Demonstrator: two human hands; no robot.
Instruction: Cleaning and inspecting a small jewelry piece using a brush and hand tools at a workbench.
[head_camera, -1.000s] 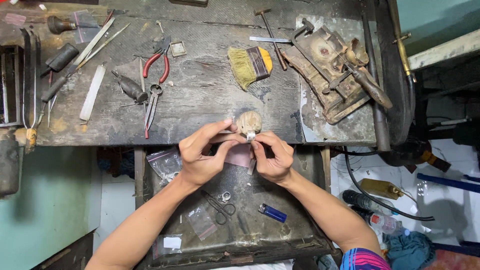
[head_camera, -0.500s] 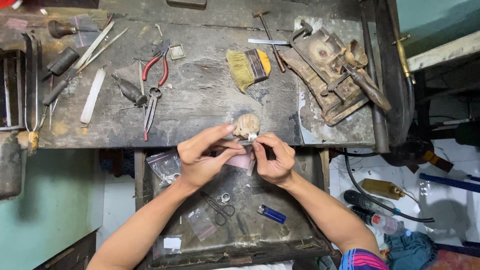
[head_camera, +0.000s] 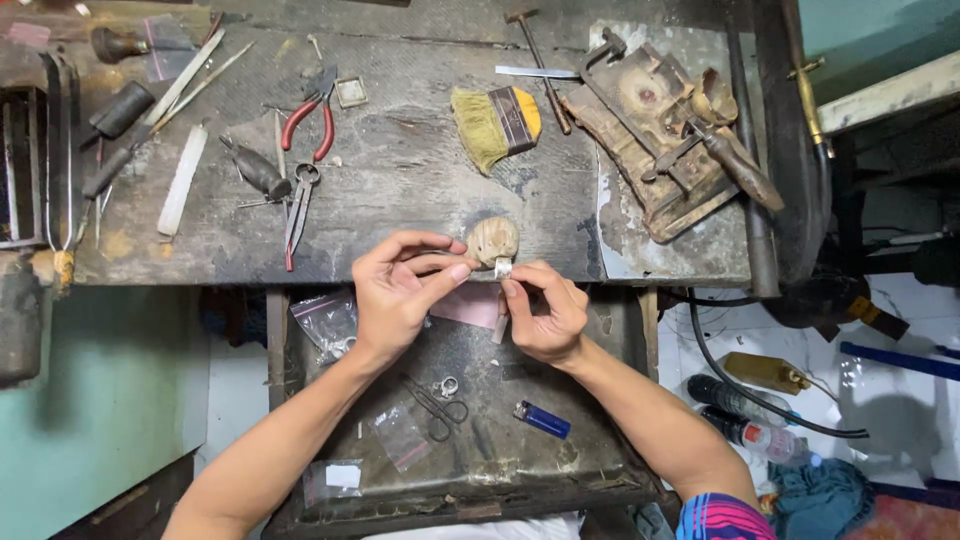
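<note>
- The left hand (head_camera: 400, 295) is pinching a thin tool, its tip pointing toward three o'clock at a small silver ring (head_camera: 503, 267).
- The ring is resting against the worn wooden peg (head_camera: 494, 240) on the desk (head_camera: 400, 190) edge.
- The right hand (head_camera: 545, 315) is gripping the ring between fingertips, from five o'clock.

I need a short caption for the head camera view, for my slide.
Two bare hands, left hand and right hand, hold a small metal ring against a wooden bench peg on a cluttered workbench.
</note>
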